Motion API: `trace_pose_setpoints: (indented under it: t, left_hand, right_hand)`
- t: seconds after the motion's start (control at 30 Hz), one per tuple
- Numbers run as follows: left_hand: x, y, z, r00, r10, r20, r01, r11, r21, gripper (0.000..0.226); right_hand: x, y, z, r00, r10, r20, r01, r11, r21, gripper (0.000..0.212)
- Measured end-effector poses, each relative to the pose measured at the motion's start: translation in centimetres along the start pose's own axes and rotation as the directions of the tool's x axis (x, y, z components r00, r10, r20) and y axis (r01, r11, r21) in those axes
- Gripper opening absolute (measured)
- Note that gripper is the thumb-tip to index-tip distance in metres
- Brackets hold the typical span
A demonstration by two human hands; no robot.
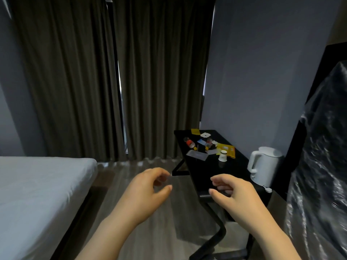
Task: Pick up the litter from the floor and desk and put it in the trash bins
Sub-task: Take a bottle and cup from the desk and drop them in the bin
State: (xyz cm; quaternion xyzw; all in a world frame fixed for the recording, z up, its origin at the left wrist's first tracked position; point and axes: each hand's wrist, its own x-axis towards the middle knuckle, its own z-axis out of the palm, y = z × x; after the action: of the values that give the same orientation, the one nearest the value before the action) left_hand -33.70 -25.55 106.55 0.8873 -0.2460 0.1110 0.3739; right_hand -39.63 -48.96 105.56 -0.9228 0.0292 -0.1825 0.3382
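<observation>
Litter lies scattered on the far half of a black desk: a white paper cup upside down, a yellow wrapper, a small bottle with a red label, a grey flat packet, a blue scrap, a white paper piece and a yellow scrap. My left hand hangs over the floor left of the desk, fingers loosely curled, holding nothing. My right hand hovers over the desk's near end, fingers also loosely curled and empty.
A white electric kettle stands on the desk's right side by the wall. A bed with a white sheet fills the left. Dark curtains hang behind. Something wrapped in shiny plastic film stands at the right.
</observation>
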Motion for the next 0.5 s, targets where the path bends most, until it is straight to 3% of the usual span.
trace_pose_setpoints:
  t: [0.2, 0.5]
  left_hand:
    - [8.3, -4.2, 3.0, 0.998, -0.068, 0.019, 0.069, 0.996, -0.058, 0.025]
    - [22.5, -13.7, 6.4, 0.995, -0.073, 0.074, 0.083, 0.986, -0.144, 0.022]
  right_hand:
    - [8.4, 4.1, 3.2, 0.997, 0.065, 0.032, -0.067, 0.997, 0.036, 0.033]
    - [21.7, 8.5, 9.6, 0.986, 0.165, -0.036, -0.164, 0.986, 0.042, 0.030]
